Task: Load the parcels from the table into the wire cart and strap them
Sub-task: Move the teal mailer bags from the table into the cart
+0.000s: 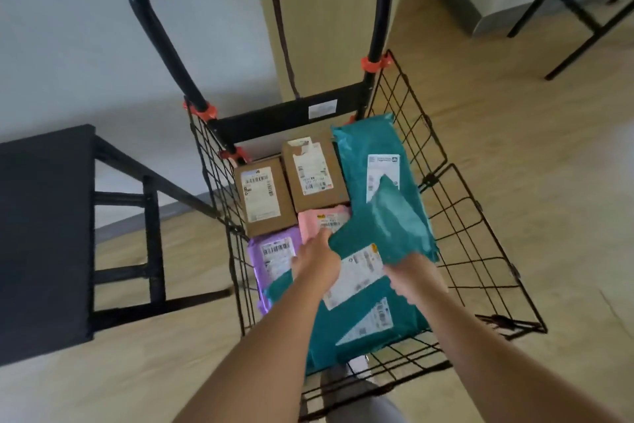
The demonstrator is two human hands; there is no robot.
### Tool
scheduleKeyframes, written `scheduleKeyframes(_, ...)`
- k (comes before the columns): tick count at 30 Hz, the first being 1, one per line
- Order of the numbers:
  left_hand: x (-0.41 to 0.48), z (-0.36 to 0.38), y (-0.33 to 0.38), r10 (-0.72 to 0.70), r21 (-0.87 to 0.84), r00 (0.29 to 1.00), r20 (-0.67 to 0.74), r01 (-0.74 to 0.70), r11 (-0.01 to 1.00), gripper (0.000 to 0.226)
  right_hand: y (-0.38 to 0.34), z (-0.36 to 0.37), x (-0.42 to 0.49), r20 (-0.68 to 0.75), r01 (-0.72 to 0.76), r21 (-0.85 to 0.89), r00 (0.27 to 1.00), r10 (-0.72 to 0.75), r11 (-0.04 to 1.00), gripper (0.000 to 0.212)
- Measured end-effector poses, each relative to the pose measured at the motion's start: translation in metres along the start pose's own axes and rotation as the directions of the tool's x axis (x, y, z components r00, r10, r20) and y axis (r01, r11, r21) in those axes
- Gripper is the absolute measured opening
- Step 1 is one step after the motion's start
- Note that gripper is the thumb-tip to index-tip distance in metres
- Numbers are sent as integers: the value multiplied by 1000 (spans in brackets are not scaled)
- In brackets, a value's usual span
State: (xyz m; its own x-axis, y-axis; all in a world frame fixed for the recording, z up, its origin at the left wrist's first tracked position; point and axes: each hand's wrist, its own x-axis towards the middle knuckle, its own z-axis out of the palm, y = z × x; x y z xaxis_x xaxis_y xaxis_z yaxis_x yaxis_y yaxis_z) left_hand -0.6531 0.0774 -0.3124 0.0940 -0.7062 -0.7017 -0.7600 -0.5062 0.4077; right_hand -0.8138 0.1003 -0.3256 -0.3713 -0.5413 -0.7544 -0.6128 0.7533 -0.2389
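A black wire cart (473, 216) stands on the floor below me, its tall black handle (151, 21) rising at the back. Inside lie two brown cardboard boxes (264, 196) (315, 175), a pink mailer (322, 220), a purple mailer (274, 251) and a teal mailer (370, 155) leaning at the back right. My left hand (317, 261) and my right hand (415, 276) both grip a teal mailer (380, 234) with a white label, held over another teal mailer (370, 323) at the front of the cart.
A black table (44, 234) with a metal frame stands at the left, close to the cart. Another black frame (583, 4) is at the far right. A beige pillar (326, 11) with a dark hanging strap (279, 21) rises behind the cart. Wooden floor surrounds it.
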Motion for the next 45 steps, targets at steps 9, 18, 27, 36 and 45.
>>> scheduleKeyframes(9, 12, 64, -17, 77, 237, 965, 250, -138, 962, 55, 12, 15, 21, 204, 308, -524, 951, -234, 794, 19)
scheduleKeyframes(18, 33, 82, -43, 192, 348, 974, 120, -222, 911, 73, 32, 40, 51, 342, 383, -576, 915, -213, 722, 10)
scheduleKeyframes(27, 28, 90, -55, 391, 642, 897, 208, -427, 637, 68, 30, 50, 60, 398, 383, -633, 907, -141, 673, 25)
scheduleKeyframes(36, 4, 52, -56, 230, 554, 970, 83, -237, 798, 63, -15, 38, 32, 433, 469, -610, 872, -226, 639, 23)
scheduleKeyframes(45, -36, -18, -65, 191, 544, 981, -42, -138, 828, 58, -76, 35, -35, 370, 556, -601, 831, -416, 574, 13)
